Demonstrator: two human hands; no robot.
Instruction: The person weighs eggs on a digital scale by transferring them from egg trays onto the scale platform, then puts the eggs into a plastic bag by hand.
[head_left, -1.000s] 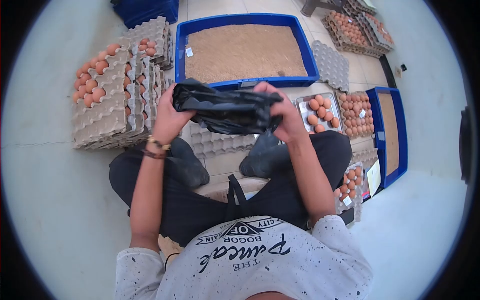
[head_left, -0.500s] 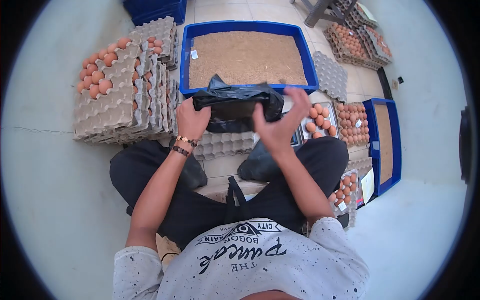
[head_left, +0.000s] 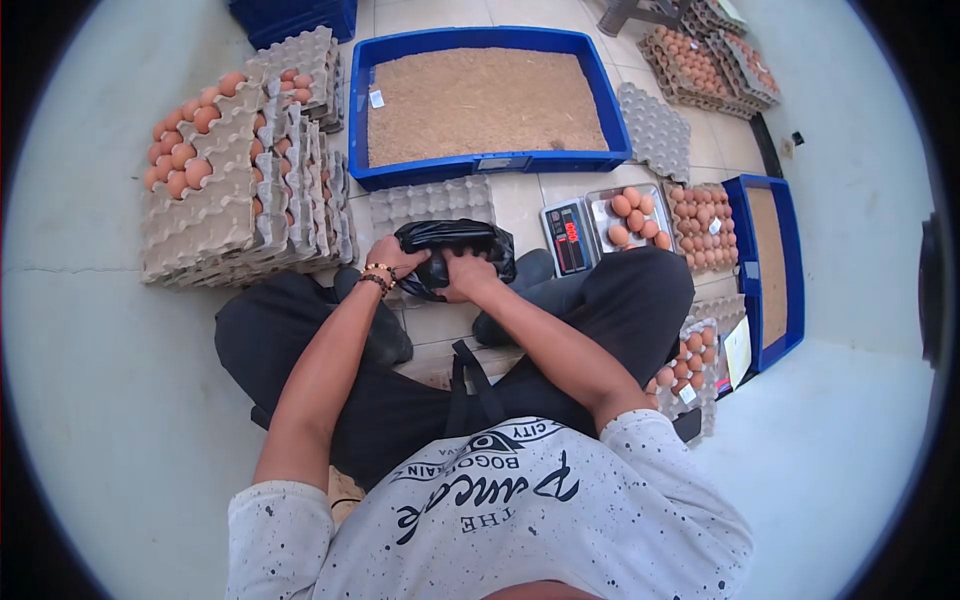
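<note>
Black bag [head_left: 462, 236] in left hand [head_left: 398, 258]; right hand [head_left: 468, 274] seemingly partly inside.

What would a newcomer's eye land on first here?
Probably the large blue tub of brown, grainy material, top centre. At left, the tall stack of egg trays, brown eggs on top, stands out too. Mid-view, the left hand holds a black plastic bag, the right hand at its opening.

The bag [head_left: 502, 255] is before us, with stacked trays [head_left: 205, 225] left and a scale [head_left: 570, 260] right.
Beyond the bag we have a flat tray [head_left: 430, 203], then a tub [head_left: 420, 178]; eggs [head_left: 621, 206] lie on the scale's pan [head_left: 598, 212], a filled tray [head_left: 711, 269] stands beside it, and a second tub [head_left: 794, 270] is farther right.
</note>
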